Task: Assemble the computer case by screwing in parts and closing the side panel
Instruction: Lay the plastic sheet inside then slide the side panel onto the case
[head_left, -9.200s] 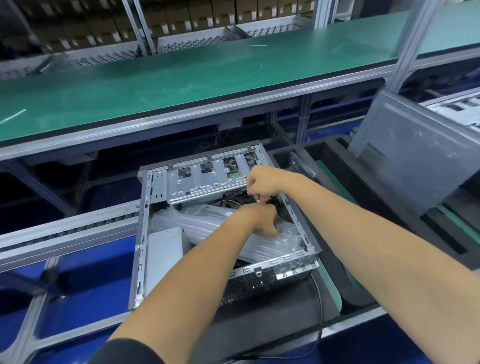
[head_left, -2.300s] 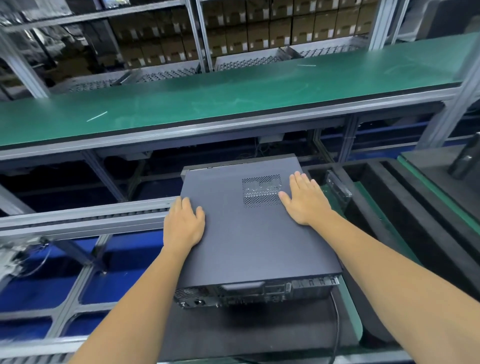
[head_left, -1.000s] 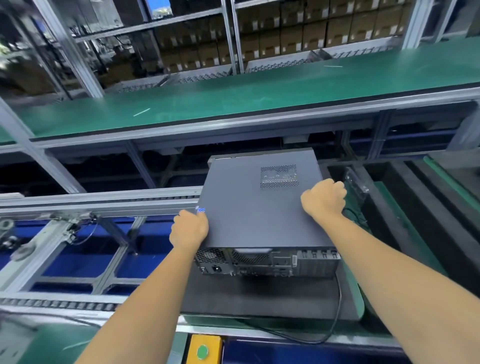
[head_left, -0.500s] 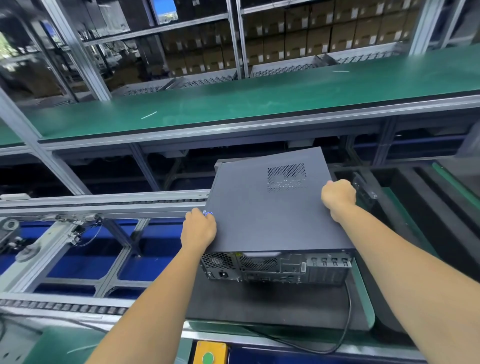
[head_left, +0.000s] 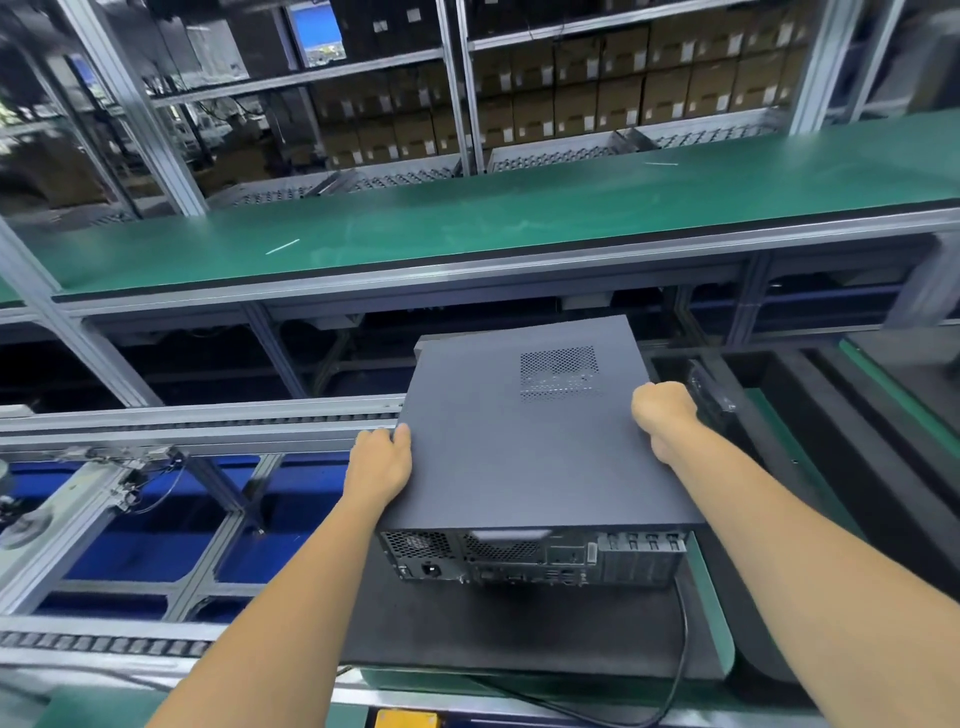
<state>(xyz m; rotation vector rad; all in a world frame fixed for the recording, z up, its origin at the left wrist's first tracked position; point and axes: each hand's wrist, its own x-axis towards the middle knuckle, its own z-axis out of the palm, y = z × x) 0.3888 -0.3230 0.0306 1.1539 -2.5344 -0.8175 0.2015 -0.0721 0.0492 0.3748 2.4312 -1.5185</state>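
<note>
1. Computer case (head_left: 524, 519) is seen lying flat on a dark mat (head_left: 493, 629), its rear ports turned toward the camera, with the side panel (head_left: 519, 447) closed on top — vent grille toward the far right.
2. Left hand (head_left: 378, 467) is curled round the panel's left edge, the thumb laid on top.
3. Right hand (head_left: 662, 410) is wrapped over the right edge — its fingertips are hidden below it.
4. A black cable (head_left: 681, 649) is seen trailing from the rear across the mat.
5. A green bench (head_left: 467, 223) is seen beyond.
</note>
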